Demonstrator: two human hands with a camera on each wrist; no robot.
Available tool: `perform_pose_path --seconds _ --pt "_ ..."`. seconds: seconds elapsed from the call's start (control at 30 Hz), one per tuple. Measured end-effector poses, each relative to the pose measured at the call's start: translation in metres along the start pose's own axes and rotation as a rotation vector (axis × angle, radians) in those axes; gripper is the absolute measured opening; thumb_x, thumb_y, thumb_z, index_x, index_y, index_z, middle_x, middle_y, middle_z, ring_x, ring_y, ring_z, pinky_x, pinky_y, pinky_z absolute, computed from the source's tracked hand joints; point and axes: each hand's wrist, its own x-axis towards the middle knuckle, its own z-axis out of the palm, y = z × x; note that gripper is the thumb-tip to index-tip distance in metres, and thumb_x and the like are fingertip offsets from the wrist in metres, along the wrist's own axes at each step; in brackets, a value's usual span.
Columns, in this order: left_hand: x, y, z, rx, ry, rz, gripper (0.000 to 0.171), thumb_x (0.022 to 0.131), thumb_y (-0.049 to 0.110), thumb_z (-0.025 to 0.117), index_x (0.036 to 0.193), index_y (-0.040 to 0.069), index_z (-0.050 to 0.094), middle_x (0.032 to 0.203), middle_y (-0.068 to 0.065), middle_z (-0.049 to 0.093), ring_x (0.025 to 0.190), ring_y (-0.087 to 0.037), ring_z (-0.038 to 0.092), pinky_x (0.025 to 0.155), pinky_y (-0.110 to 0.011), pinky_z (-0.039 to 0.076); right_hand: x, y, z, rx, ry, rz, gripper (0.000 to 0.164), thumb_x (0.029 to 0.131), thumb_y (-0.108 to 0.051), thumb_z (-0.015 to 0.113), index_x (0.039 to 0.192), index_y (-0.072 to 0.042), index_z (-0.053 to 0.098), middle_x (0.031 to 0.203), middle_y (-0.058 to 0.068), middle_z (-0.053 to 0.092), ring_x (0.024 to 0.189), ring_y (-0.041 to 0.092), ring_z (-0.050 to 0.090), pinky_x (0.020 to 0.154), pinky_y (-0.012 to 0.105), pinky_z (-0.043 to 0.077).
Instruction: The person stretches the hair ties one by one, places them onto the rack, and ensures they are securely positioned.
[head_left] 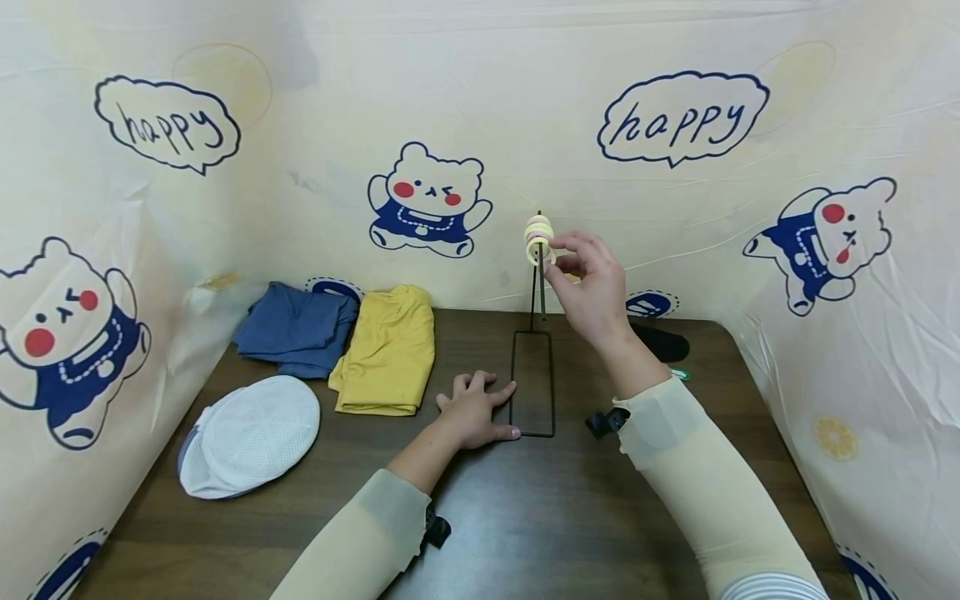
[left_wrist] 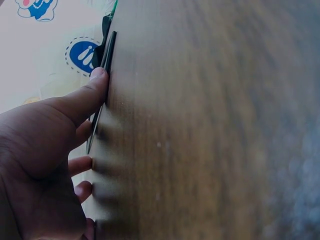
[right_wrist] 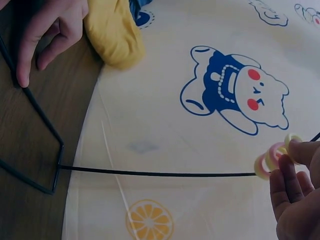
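A black wire stand (head_left: 552,383) has a rectangular base on the table and a tall thin post. My left hand (head_left: 468,414) rests beside the base, fingers spread, its thumb and index finger touching the near-left frame. In the left wrist view, the thumb (left_wrist: 95,92) lies against the dark wire. Several pastel yellow and pink rings (head_left: 538,225), resembling hair ties, hang together near the post's top. With thumb and fingers, my right hand (head_left: 596,287) pinches a pale yellow ring (right_wrist: 294,140) there. The right fingers partly hide the rings in the right wrist view.
Left of the stand lie folded yellow cloth (head_left: 390,350), folded blue cloth (head_left: 296,327) and a white cap (head_left: 255,433). Behind my right forearm is a black flat item (head_left: 663,342), partly covered, with a small green thing (head_left: 679,374). A printed curtain (head_left: 510,100) encloses the table.
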Motion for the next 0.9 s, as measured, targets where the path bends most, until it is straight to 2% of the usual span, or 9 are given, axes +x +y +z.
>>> perform_pose_path --seconds 0.17,0.33,0.5,0.7,0.9 --pt "0.000 0.001 -0.001 0.002 0.004 -0.001 0.087 0.086 0.068 0.072 0.160 0.043 0.036 0.166 -0.004 0.027 0.145 -0.042 0.020 0.096 -0.067 0.029 -0.001 0.003 -0.001 0.011 0.002 0.028 0.035 0.092 -0.007 0.080 0.125 -0.006 0.068 0.117 0.008 0.063 0.091 0.019 0.073 0.087 0.038 0.058" --pt "0.000 0.002 -0.001 0.003 0.000 -0.003 0.087 0.086 0.068 0.072 0.160 0.043 0.036 0.166 -0.004 0.027 0.146 -0.042 0.020 0.095 -0.067 0.030 -0.013 0.006 -0.009 0.067 -0.013 0.043 0.039 0.089 -0.005 0.082 0.125 -0.005 0.066 0.116 0.010 0.061 0.091 0.023 0.073 0.091 0.041 0.057" --pt "-0.002 0.003 -0.001 0.012 -0.003 -0.004 0.087 0.086 0.069 0.071 0.160 0.042 0.036 0.165 -0.004 0.027 0.145 -0.042 0.020 0.095 -0.067 0.030 -0.036 0.010 -0.023 0.011 -0.053 0.033 0.041 0.088 -0.005 0.083 0.126 -0.004 0.066 0.118 0.011 0.060 0.093 0.024 0.072 0.092 0.042 0.057" --pt "-0.004 0.001 -0.002 0.004 0.011 0.001 0.086 0.086 0.068 0.072 0.160 0.041 0.037 0.165 -0.005 0.029 0.146 -0.042 0.021 0.101 -0.070 0.026 -0.069 0.019 -0.040 -0.087 -0.098 0.050 0.056 0.090 -0.005 0.081 0.140 -0.007 0.056 0.131 0.008 0.061 0.099 0.018 0.071 0.093 0.038 0.054" --pt "-0.004 -0.002 0.000 0.005 0.024 0.002 0.085 0.086 0.069 0.071 0.160 0.042 0.038 0.166 -0.005 0.028 0.146 -0.041 0.022 0.103 -0.068 0.025 -0.102 0.034 -0.057 -0.126 -0.179 0.080 0.065 0.088 -0.003 0.083 0.146 -0.005 0.052 0.132 0.012 0.062 0.102 0.022 0.070 0.092 0.043 0.054"
